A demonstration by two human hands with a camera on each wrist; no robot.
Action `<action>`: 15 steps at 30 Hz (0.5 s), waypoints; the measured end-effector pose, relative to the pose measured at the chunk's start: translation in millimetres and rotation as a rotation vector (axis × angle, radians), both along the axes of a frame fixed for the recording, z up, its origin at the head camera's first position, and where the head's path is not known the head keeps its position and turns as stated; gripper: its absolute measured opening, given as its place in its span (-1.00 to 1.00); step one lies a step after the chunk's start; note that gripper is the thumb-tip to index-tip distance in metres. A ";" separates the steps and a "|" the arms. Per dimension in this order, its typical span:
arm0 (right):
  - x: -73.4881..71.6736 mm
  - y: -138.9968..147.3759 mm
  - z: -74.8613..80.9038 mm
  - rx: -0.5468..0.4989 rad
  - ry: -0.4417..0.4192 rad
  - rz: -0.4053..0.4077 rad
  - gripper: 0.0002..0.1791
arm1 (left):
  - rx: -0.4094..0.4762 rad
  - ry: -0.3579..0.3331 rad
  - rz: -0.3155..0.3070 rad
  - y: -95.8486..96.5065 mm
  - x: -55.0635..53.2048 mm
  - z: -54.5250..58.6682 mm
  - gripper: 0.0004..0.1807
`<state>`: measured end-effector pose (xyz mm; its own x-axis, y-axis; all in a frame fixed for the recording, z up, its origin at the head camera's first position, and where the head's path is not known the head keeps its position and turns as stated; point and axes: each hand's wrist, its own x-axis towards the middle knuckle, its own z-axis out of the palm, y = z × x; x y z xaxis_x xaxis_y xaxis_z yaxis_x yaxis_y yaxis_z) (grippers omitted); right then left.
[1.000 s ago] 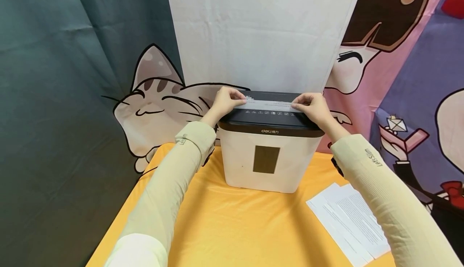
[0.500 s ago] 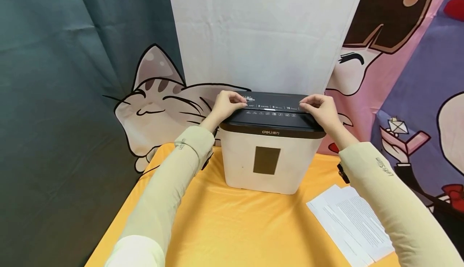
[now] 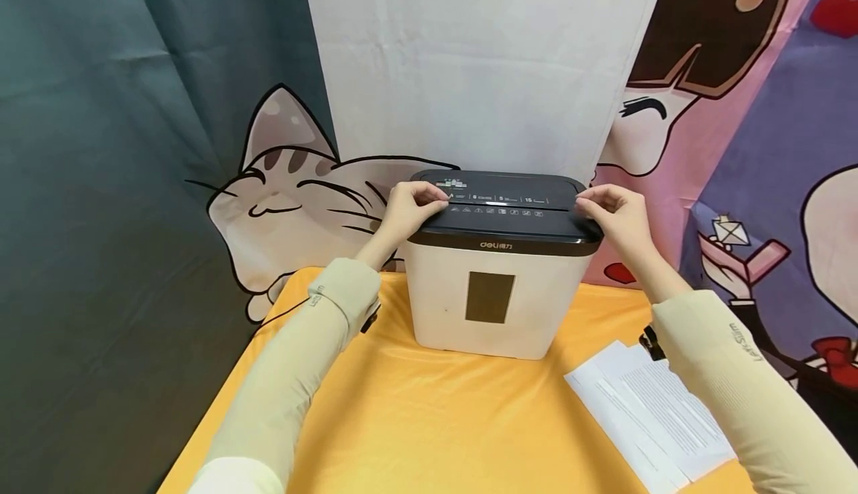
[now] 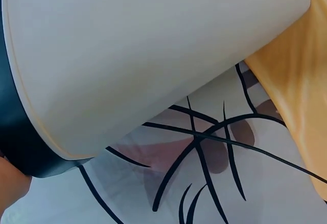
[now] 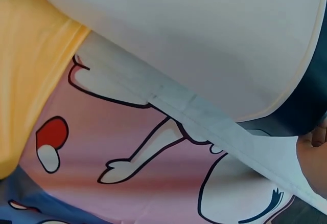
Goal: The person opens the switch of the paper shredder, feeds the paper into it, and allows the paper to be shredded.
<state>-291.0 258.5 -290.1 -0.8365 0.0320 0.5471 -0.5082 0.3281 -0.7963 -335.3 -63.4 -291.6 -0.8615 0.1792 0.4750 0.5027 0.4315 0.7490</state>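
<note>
Head view. The shredder [image 3: 499,263] stands upright on the table [image 3: 429,419], close to the rear edge. It consists of a white bin [image 3: 436,300] and a dark lid [image 3: 550,226] seated on the bin rim. The lid carries a narrow slot [image 3: 529,207] across its width, two rows of printed marks and a "deli" label on the front band. The bin has a dark window [image 3: 491,297] in its front wall; the contents of the bin cannot be told through it.

The left hand [image 3: 407,209] is at the left end of the lid, fingers loosely bent, tips at a narrow spacing from the thumb. The right hand [image 3: 618,214] is at the right end of the lid in a similar narrow posture. Whether the fingertips press on the lid cannot be told from this view.

Printed sheets [image 3: 650,412] lie overlapped toward the right edge of the table, partly covered by the right sleeve [image 3: 751,382]. A printed backdrop [image 3: 469,54] hangs behind the table.

Left wrist view. The side wall of the bin fills the upper area. Part of the left hand shows beside the lid edge.

Right wrist view. The opposite bin wall is visible. Part of the right hand is at the lid corner.
</note>
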 end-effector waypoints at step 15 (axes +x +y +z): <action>32.0 30.7 -18.5 -0.305 0.065 0.073 -0.93 | 0.115 0.109 -0.037 -1.8 35.9 -20.4 -0.91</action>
<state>-259.0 289.3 -308.6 -0.8065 0.1439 0.5735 -0.5743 0.0400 -0.8176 -299.4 -65.2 -312.0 -0.7979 0.1487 0.5842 0.5973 0.3261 0.7327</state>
